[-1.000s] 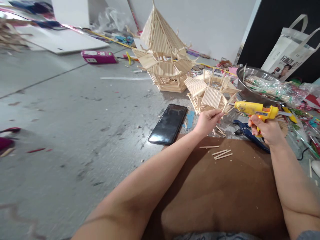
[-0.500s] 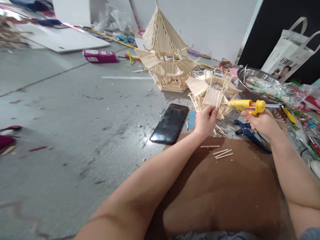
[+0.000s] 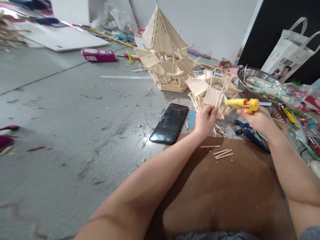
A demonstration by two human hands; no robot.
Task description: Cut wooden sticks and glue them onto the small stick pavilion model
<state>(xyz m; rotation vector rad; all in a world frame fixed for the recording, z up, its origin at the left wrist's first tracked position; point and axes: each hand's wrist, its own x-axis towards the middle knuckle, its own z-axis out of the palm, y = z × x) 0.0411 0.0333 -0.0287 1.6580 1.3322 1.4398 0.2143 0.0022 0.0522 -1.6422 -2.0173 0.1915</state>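
Note:
My left hand [image 3: 205, 120] is closed in a pinch on the near edge of a small wooden stick model [image 3: 212, 95] that stands on the grey floor. In my right hand [image 3: 257, 119] I grip a yellow glue gun [image 3: 241, 103], its nozzle pointing left at the model close to my left fingers. Several short cut sticks [image 3: 221, 153] lie on the brown board [image 3: 225, 193] just below my hands.
A taller stick pagoda [image 3: 163, 53] stands behind the small model. A black phone [image 3: 169, 123] lies left of my left hand. Blue pliers [image 3: 246, 131] lie under my right wrist. A steel bowl [image 3: 252, 83] of packaged sticks and a white bag [image 3: 290, 50] are at the right.
My right hand has raised the glue gun and moved it left, bringing the nozzle up to the small model. My left hand has shifted its pinch slightly higher.

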